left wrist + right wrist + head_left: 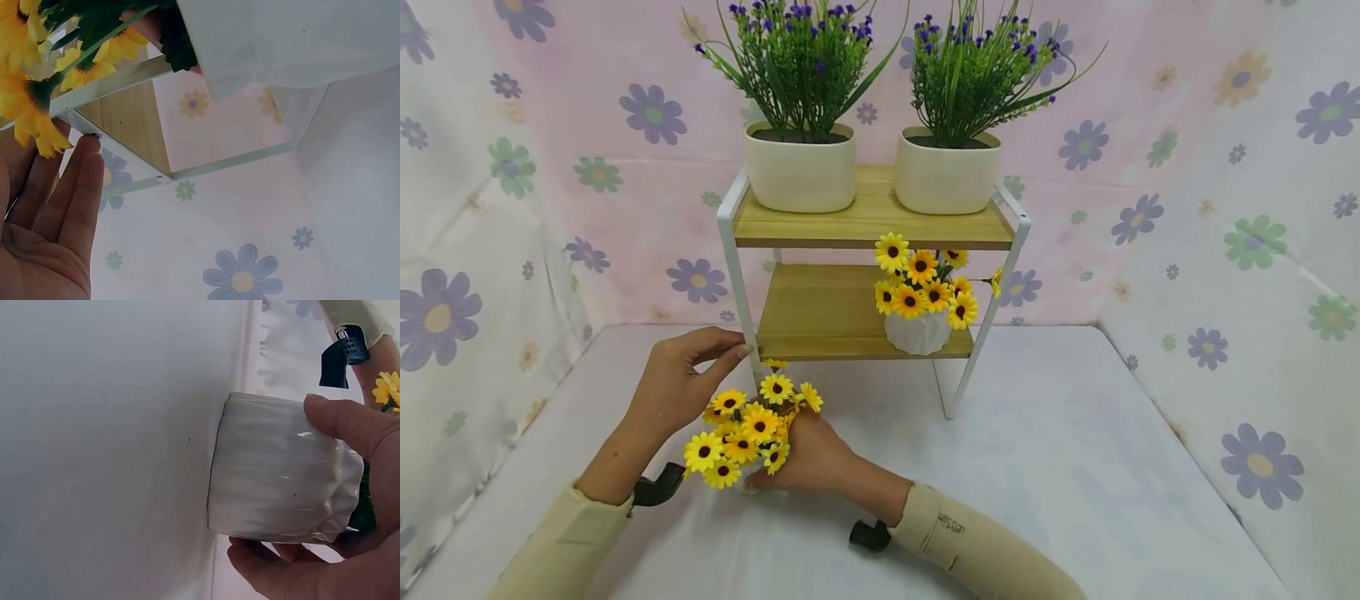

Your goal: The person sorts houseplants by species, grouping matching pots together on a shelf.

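My right hand [808, 454] grips a small white ribbed flowerpot [281, 469], thumb on one side and fingers on the other. Yellow artificial sunflowers [760, 423] rise from this pot and hide most of it in the head view. In the right wrist view the pot's base is right at the white tabletop [112, 456]. My left hand [677, 379] pinches the front left post of a two-tier shelf rack [820, 312], beside the lower board. In the left wrist view its fingers [81, 200] reach up to the frame, partly behind a yellow bloom.
A matching white pot of sunflowers [919, 332] stands at the right of the lower board. Two cream planters, the left one [801, 171] and the right one [947, 173], hold purple-flowered plants on the top board. Flower-printed cloth [655, 200] surrounds the table.
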The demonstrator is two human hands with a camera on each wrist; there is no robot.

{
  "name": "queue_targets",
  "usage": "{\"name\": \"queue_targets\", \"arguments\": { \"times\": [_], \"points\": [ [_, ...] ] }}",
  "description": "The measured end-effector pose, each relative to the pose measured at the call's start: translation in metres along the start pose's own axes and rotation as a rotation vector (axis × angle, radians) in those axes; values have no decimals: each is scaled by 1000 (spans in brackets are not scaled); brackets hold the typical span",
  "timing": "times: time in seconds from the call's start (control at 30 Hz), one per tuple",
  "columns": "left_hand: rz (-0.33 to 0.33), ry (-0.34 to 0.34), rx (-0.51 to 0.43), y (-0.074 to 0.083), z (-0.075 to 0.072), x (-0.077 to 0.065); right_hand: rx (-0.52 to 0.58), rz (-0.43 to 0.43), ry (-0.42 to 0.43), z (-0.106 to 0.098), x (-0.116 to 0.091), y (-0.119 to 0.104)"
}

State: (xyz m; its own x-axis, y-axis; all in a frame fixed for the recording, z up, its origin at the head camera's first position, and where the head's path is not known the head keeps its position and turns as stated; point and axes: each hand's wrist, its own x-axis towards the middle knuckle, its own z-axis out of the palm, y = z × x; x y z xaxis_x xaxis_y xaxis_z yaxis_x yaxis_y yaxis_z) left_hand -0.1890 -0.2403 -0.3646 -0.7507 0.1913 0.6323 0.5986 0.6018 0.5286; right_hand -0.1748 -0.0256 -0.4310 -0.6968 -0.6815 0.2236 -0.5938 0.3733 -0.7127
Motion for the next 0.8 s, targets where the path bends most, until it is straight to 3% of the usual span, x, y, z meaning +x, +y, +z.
{"name": "queue_targets", "arguments": {
  "times": [0.8],
  "points": [
    [17,2,9,-2,1,1,-15,-17,-19,-6,-11,-5]
  ]
}}
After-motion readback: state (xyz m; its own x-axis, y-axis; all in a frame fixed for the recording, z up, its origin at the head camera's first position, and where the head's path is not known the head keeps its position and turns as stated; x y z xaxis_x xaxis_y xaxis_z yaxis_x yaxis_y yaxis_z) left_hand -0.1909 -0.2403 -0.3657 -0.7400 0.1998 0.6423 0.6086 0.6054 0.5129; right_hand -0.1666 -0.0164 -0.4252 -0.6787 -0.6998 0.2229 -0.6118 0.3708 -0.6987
